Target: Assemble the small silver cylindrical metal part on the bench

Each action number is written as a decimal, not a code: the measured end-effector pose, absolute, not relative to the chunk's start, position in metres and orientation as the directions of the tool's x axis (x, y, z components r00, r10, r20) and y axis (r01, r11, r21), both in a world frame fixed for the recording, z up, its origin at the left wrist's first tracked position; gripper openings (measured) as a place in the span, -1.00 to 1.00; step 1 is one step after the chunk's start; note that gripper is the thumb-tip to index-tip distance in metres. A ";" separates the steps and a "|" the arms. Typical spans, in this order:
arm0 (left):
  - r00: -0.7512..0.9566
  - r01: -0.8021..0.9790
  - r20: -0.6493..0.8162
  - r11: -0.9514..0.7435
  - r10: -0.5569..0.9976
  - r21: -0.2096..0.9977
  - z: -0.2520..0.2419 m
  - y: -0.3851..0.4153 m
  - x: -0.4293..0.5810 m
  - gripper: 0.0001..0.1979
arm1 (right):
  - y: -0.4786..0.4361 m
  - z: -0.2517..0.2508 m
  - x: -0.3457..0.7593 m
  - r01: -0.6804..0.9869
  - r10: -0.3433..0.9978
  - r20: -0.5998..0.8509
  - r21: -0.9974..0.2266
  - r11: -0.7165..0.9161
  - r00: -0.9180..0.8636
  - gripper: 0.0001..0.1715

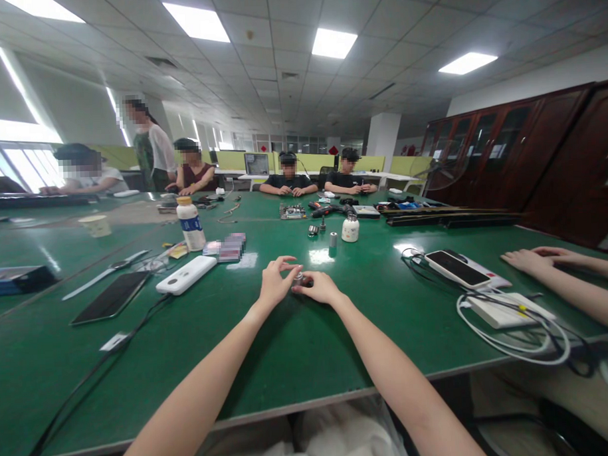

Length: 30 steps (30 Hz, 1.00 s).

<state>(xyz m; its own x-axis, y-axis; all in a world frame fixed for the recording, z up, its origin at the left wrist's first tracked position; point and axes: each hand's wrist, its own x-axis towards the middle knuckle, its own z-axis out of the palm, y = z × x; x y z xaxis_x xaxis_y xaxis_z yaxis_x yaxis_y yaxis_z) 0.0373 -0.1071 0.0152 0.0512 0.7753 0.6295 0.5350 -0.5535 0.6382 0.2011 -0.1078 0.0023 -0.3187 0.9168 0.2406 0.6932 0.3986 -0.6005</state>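
Observation:
Near the middle of the green table (269,362), both hands meet around a small silvery metal part (299,277). My left hand (276,282) has its thumb and a fingertip at the part's top, the other fingers stretched loosely forward. Curled in from the other side, my right hand (321,287) grips it lower down, where it looks dark; the fingers hide most of it, so I cannot tell its kind. Just beyond stand a metal cylinder (333,241) and a round white bottle (350,229). Small shiny metal pieces (313,231) lie behind them.
To the left are a white power bank (186,276), a dark tablet (111,298) and a labelled bottle (190,225). A phone (458,269) and a coiled white cable (508,354) lie right, near another person's hands (529,261). A drill-like tool (332,209) lies farther back; people sit opposite.

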 end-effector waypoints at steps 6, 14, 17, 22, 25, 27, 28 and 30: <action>-0.124 0.529 0.588 -0.448 0.799 0.720 0.022 -0.107 0.032 -0.73 | -0.109 0.002 0.201 0.686 0.920 0.242 -0.613 0.392 -0.309 -0.55; 0.074 0.419 0.553 -0.529 0.830 0.738 0.012 -0.105 0.033 -0.69 | -0.107 0.001 0.201 0.694 0.921 0.231 -0.606 0.389 -0.315 -0.56; 0.083 0.441 0.579 -0.551 0.811 0.709 0.009 -0.105 0.035 -0.73 | -0.108 0.001 0.201 0.694 0.918 0.241 -0.601 0.396 -0.315 -0.54; -0.042 0.545 0.661 -0.537 0.749 0.644 0.013 -0.101 0.033 -0.77 | -0.109 0.003 0.201 0.693 0.915 0.243 -0.598 0.402 -0.321 -0.58; -0.108 0.631 0.606 -0.417 0.788 0.654 0.011 -0.097 0.023 -0.81 | -0.110 0.003 0.201 0.684 0.914 0.251 -0.607 0.405 -0.319 -0.57; -0.102 0.666 0.516 -0.327 0.851 0.671 0.005 -0.094 0.015 -0.85 | -0.110 0.003 0.201 0.681 0.915 0.250 -0.611 0.403 -0.317 -0.56; -0.094 0.671 0.491 -0.309 0.866 0.674 0.001 -0.093 0.011 -0.87 | -0.110 0.003 0.201 0.681 0.915 0.248 -0.612 0.402 -0.317 -0.56; -0.081 0.673 0.460 -0.291 0.884 0.680 -0.005 -0.092 0.005 -0.89 | -0.109 0.002 0.201 0.680 0.917 0.242 -0.616 0.397 -0.316 -0.55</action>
